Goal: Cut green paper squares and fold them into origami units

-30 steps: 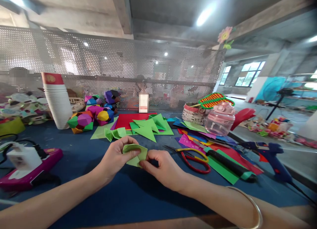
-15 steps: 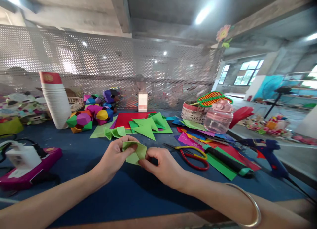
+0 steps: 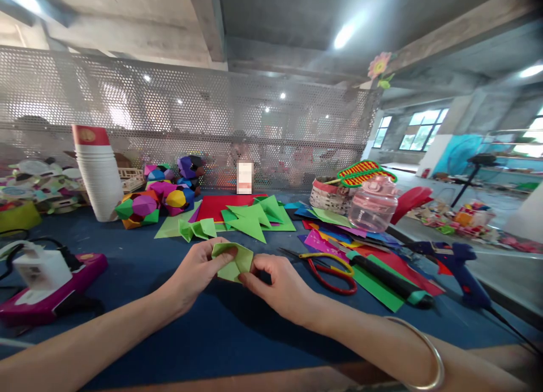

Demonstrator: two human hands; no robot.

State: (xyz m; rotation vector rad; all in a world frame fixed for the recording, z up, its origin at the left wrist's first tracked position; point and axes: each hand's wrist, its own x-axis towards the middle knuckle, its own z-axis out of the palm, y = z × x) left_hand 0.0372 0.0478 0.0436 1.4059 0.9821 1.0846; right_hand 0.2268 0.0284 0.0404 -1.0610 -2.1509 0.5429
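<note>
Pinching a folded light-green paper (image 3: pixel 242 260) between them, both hands meet near the middle of the frame, just above the dark blue tabletop (image 3: pixel 203 341). The left hand (image 3: pixel 197 268) grasps the paper's left side, its thumb laid across the front and its other fingers behind; the right hand (image 3: pixel 275 276) grips the lower right corner between thumb and curled fingers. A bracelet (image 3: pixel 433 352) circles the right forearm at the lower right of the frame. Just beyond the hands, in the centre, lie pointed green paper pieces (image 3: pixel 248 219) and, to their left, a small folded green piece (image 3: pixel 197 229), with a red sheet (image 3: pixel 212 206) behind. Right of centre, scissors (image 3: pixel 339 291) with red and yellow handles rest near the right hand, beside a black-handled cutter (image 3: pixel 384 277) lying on coloured sheets; a blue glue gun (image 3: pixel 462 267) is farther toward the right edge. Behind these stand a pink clear bottle (image 3: pixel 373 208) and a woven basket (image 3: pixel 328 196). On the left of the frame, a tall stack of paper cups (image 3: pixel 98 182) leans slightly beside multicoloured faceted paper balls (image 3: pixel 142 208), and a magenta power strip (image 3: pixel 87 267) carries a white plug (image 3: pixel 42 270). A perforated panel (image 3: pixel 169 109) spans the background.
</note>
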